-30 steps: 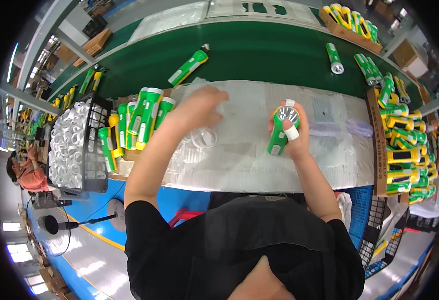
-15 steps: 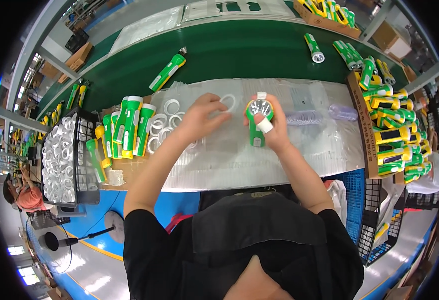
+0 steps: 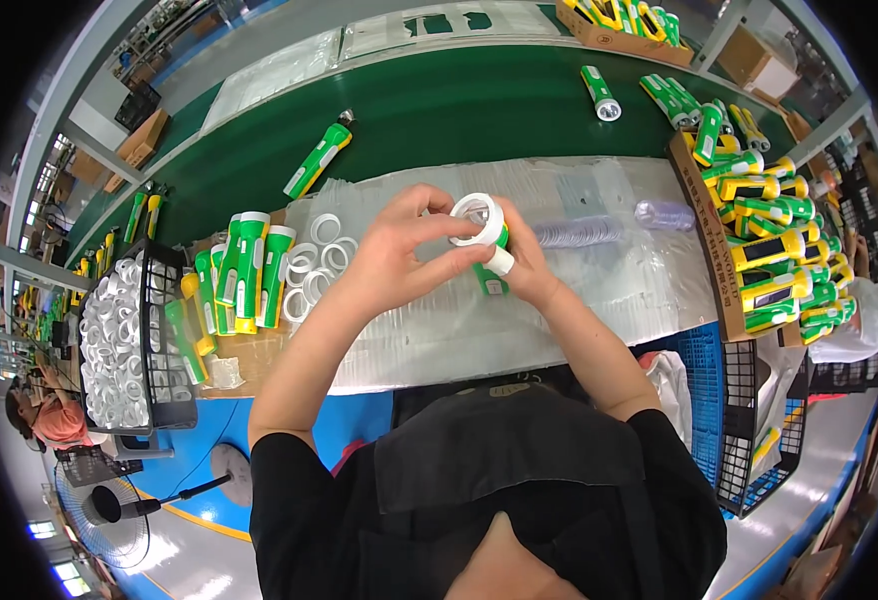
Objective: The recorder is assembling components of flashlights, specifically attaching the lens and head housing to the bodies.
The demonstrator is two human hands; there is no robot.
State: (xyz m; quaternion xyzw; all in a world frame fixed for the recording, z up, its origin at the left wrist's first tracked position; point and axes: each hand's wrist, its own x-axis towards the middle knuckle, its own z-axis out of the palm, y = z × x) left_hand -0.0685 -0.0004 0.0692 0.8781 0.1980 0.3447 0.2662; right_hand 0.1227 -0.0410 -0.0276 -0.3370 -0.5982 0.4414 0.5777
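White ring (image 3: 495,216), well away from edge of carton (image 3: 706,240)

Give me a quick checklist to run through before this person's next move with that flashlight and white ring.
1. Flashlight gripped in the right hand: ok.
2. White ring held by the left hand: ok, fingers and thumb are on it.
3. Ring fully seated on the flashlight's head: cannot tell, fingers hide part of the join.
4. A hand free: not ok, both are occupied.
5. Spare rings nearby: ok, loose rings lie on the worktop beside the left forearm.
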